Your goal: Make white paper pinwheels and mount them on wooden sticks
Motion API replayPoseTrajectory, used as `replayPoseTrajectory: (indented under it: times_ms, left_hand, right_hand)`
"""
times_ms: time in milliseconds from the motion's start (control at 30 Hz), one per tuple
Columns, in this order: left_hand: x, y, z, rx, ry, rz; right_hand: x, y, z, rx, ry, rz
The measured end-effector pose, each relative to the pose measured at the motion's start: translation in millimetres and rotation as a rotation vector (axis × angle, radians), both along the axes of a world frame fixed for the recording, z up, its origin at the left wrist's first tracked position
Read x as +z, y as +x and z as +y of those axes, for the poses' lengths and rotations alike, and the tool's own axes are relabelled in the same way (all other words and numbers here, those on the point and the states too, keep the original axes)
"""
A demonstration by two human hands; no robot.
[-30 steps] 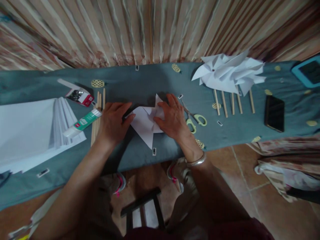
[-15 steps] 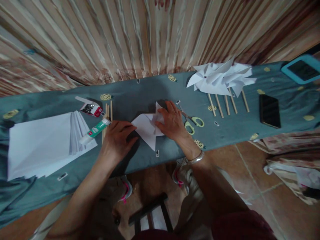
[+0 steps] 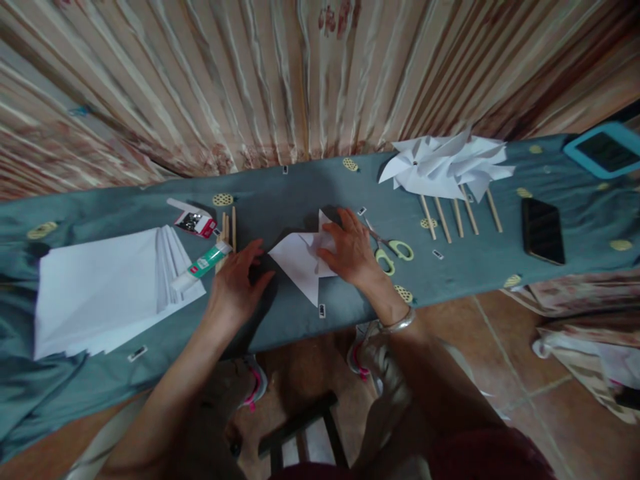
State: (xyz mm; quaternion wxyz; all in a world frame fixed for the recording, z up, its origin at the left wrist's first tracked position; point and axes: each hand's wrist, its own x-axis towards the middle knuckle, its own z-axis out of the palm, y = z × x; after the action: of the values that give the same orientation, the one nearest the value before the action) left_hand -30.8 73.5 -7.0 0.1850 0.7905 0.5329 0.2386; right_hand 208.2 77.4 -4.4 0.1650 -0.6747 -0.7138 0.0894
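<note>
A partly folded white paper pinwheel [image 3: 300, 257] lies on the cloth in front of me, its points sticking out left, up and down. My right hand [image 3: 351, 248] rests on its right part, thumb and fingers holding the folds down at the centre. To the left of the pinwheel, my left hand [image 3: 241, 280] is off the paper, fingers curved and apart with nothing in them. Beside that hand lie a green and white glue stick [image 3: 204, 263] and several wooden sticks [image 3: 234, 227]. Scissors with pale green handles [image 3: 387, 252] lie just right of my right hand.
A stack of white paper [image 3: 100, 287] lies at the left, with an open small box of metal pieces [image 3: 197, 223] behind it. Finished pinwheels on sticks [image 3: 445, 167] are piled at the back right. Further right are a black phone [image 3: 543, 230] and a blue-framed device [image 3: 605, 151].
My left hand has let go of the pinwheel's left tip and drawn slightly away, its fingers opening. My right hand stays on the folds. The whole view has shifted a little.
</note>
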Motion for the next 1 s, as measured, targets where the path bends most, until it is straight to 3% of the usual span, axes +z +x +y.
replayPoseTrajectory:
  times_ms: [533,633,867,1000]
  left_hand:
    - [-0.9,10.7,3.6,0.151,-0.209,-0.385]
    - [-1.4,9.9,6.6,0.159,-0.189,-0.357]
    - [-8.2,9.1,15.4,0.040,-0.054,-0.123]
    - [-10.5,12.0,18.3,0.041,-0.036,-0.111]
  right_hand:
    - [1.0,0.9,-0.2,0.020,-0.008,-0.028]
    - [-0.7,0.6,-0.2,0.016,-0.002,-0.031]
    - [-4.6,1.2,0.7,0.015,0.012,-0.018]
    - [-2.7,0.5,1.1,0.009,-0.005,-0.032]
